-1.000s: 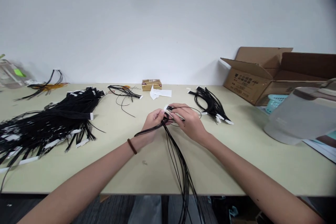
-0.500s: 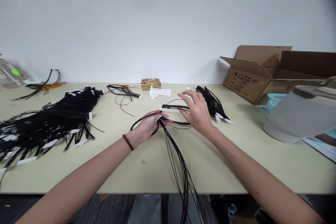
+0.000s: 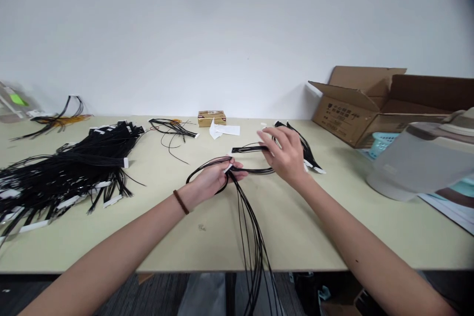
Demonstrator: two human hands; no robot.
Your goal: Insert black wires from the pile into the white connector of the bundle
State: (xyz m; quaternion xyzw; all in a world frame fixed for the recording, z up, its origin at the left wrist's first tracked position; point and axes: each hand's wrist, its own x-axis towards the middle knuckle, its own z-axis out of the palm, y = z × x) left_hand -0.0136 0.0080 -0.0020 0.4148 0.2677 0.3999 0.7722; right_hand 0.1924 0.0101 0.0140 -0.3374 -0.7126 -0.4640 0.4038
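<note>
My left hand (image 3: pixel 215 177) is closed round a bundle of thin black wires (image 3: pixel 253 232) near its white connectors (image 3: pixel 229 162). The loose wires hang from there over the table's front edge. Some wires loop back around my left wrist side, and others run across to the right. There my right hand (image 3: pixel 284 154) pinches the looped part of the wires between thumb and fingers, its upper fingers bent and raised. The exact grip is hidden behind the hand. Behind the right hand lies another black wire bundle (image 3: pixel 309 150) with white connectors.
A large pile of black wire harnesses (image 3: pixel 107 150) covers the left of the table. At the back are a gold box (image 3: pixel 212 118) and white paper (image 3: pixel 227 130). To the right stand an open cardboard box (image 3: pixel 340 118), a teal basket (image 3: pixel 381 143) and a grey translucent container (image 3: pixel 411 163).
My right hand has moved slightly right and down, drawing the wire loop with it. My left hand has shifted a little right, still holding the bundle. The camera view has turned slightly.
</note>
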